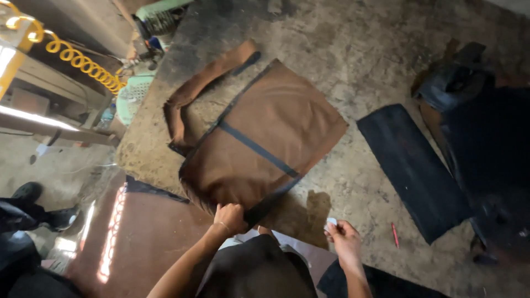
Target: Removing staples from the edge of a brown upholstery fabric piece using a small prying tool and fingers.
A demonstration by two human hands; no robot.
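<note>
Left hand (229,216) fisted, pinching near edge of brown leather piece (265,140) lying flat on counter (359,49). Right hand (343,236) closed on small white chalk (331,222), hovering just right of the piece. Bare counter between piece and black strip (414,168).

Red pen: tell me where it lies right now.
In the head view, the red pen lies on the worktable, just right of the right hand and beside the lower end of the black panel.
</note>
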